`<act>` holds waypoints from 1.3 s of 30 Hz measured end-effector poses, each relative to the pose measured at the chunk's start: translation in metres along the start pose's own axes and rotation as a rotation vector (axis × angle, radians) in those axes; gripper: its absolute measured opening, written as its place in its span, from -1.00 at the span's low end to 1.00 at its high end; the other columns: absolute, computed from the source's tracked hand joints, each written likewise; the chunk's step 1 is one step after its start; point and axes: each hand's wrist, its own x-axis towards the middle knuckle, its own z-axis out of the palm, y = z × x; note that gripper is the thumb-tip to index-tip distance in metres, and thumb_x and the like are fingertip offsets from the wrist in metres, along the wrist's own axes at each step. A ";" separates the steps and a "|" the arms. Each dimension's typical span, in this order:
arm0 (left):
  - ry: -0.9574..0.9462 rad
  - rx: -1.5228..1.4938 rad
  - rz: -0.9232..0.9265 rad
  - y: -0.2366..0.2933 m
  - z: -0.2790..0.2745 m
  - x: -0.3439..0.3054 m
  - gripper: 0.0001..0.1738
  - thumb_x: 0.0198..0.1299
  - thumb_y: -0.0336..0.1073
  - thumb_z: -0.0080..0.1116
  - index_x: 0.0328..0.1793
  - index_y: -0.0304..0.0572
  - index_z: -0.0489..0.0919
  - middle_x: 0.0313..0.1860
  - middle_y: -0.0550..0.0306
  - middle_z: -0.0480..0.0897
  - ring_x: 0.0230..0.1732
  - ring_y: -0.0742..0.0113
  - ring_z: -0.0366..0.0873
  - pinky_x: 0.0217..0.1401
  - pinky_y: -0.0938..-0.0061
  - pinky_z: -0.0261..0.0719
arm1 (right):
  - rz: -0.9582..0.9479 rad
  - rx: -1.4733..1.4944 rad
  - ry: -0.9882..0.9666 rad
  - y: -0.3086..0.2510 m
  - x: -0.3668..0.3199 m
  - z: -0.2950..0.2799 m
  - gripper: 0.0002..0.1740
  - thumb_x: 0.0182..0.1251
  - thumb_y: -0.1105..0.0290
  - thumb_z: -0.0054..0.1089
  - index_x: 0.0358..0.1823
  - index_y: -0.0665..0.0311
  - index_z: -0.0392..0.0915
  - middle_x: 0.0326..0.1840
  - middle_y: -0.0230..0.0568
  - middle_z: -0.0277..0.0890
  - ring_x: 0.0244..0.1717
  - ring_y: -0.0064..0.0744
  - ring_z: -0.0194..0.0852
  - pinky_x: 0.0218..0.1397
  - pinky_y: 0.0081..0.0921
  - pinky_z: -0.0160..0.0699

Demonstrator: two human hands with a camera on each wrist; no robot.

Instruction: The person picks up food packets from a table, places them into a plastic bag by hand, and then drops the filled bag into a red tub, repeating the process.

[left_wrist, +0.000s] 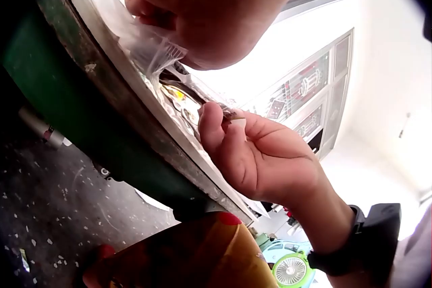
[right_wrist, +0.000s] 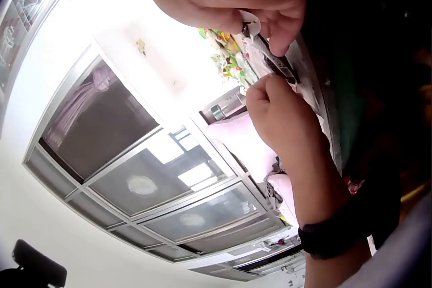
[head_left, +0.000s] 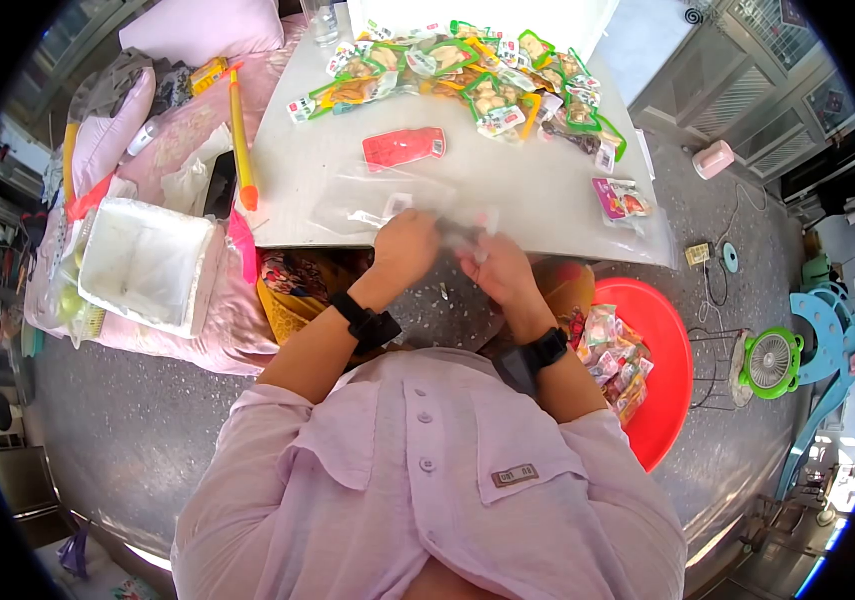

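My left hand (head_left: 408, 245) and right hand (head_left: 503, 268) are close together at the table's near edge. Stretched between them is a small clear plastic packet (head_left: 460, 234) with dark contents, blurred in the head view. Curled left fingers grip its clear plastic (left_wrist: 152, 48) in the left wrist view. At the other end, the right thumb and fingers pinch it, with a small white piece (right_wrist: 250, 23) showing at the fingertips. A flat clear bag (head_left: 358, 208) lies beside the left hand. Beyond it rests a red packet (head_left: 405, 149).
Many snack packets (head_left: 488, 95) are heaped on the table's far side. A purple packet (head_left: 621, 198) lies at its right. A red basin (head_left: 663, 370) of packets stands right of me; a white foam box (head_left: 138, 310) sits on the bed at left.
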 end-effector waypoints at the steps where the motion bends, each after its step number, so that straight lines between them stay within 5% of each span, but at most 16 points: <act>1: 0.026 -0.017 0.017 0.001 -0.001 -0.001 -0.85 -0.07 -0.31 -0.08 -0.36 -0.14 0.45 -0.39 0.01 0.48 -0.32 0.02 0.45 -0.32 0.26 0.43 | -0.045 0.035 0.011 0.004 0.003 0.002 -0.82 0.17 0.42 -0.15 -0.18 0.23 0.25 -0.22 -0.23 0.37 -0.28 -0.35 0.41 -0.29 -0.43 0.40; 6: 0.052 0.046 0.137 -0.002 0.001 -0.005 -0.88 -0.06 -0.29 -0.06 -0.39 -0.12 0.44 -0.46 0.08 0.46 -0.37 0.07 0.44 -0.37 0.26 0.43 | -0.165 0.140 -0.051 0.020 0.010 0.024 -0.81 0.18 0.37 -0.15 -0.18 0.23 0.26 -0.21 -0.22 0.35 -0.28 -0.38 0.38 -0.32 -0.49 0.40; 9: 0.077 0.024 0.171 0.003 -0.004 -0.008 -0.91 -0.08 -0.34 -0.05 -0.44 -0.16 0.41 -0.50 0.03 0.43 -0.42 0.04 0.42 -0.41 0.25 0.40 | -0.079 -0.300 0.046 0.017 0.015 0.027 -0.80 0.16 0.31 -0.07 -0.25 0.26 0.32 -0.36 -0.29 0.38 -0.43 -0.51 0.36 -0.49 -0.62 0.36; 12: 0.085 -0.014 0.147 0.000 -0.006 -0.009 -0.93 -0.10 -0.37 -0.05 -0.45 -0.19 0.39 -0.51 0.00 0.41 -0.44 0.01 0.40 -0.44 0.25 0.38 | 0.003 -0.605 -0.090 -0.001 0.013 0.025 -0.81 0.10 0.29 -0.02 -0.37 0.27 0.39 -0.56 -0.38 0.35 -0.62 -0.62 0.28 -0.67 -0.74 0.22; 21: 0.037 -0.112 0.159 0.005 -0.008 -0.017 -0.93 -0.08 -0.39 -0.06 -0.42 -0.19 0.40 -0.49 -0.01 0.41 -0.43 0.00 0.40 -0.42 0.23 0.37 | -0.197 -0.432 -0.067 0.022 0.035 0.021 -0.87 0.05 0.38 -0.06 -0.52 0.30 0.38 -0.72 -0.34 0.29 -0.76 -0.60 0.20 -0.77 -0.71 0.13; 31: 0.189 -0.071 0.295 -0.020 -0.025 -0.030 -0.61 -0.26 -0.29 0.19 -0.21 -0.20 0.44 -0.17 0.01 0.41 -0.06 0.02 0.32 -0.04 0.25 0.29 | -0.027 -0.330 -0.083 0.001 0.043 0.015 -0.89 0.09 0.40 -0.02 -0.46 0.29 0.36 -0.72 -0.31 0.30 -0.77 -0.60 0.18 -0.80 -0.69 0.09; 39: 0.144 0.156 0.371 -0.068 -0.011 -0.027 -0.75 -0.26 -0.40 0.04 -0.32 -0.12 0.43 -0.23 0.10 0.40 -0.12 0.12 0.34 -0.12 0.31 0.29 | -0.031 -0.219 -0.087 -0.005 0.033 0.025 -0.91 0.08 0.42 -0.02 -0.44 0.28 0.36 -0.68 -0.31 0.34 -0.75 -0.62 0.21 -0.79 -0.73 0.11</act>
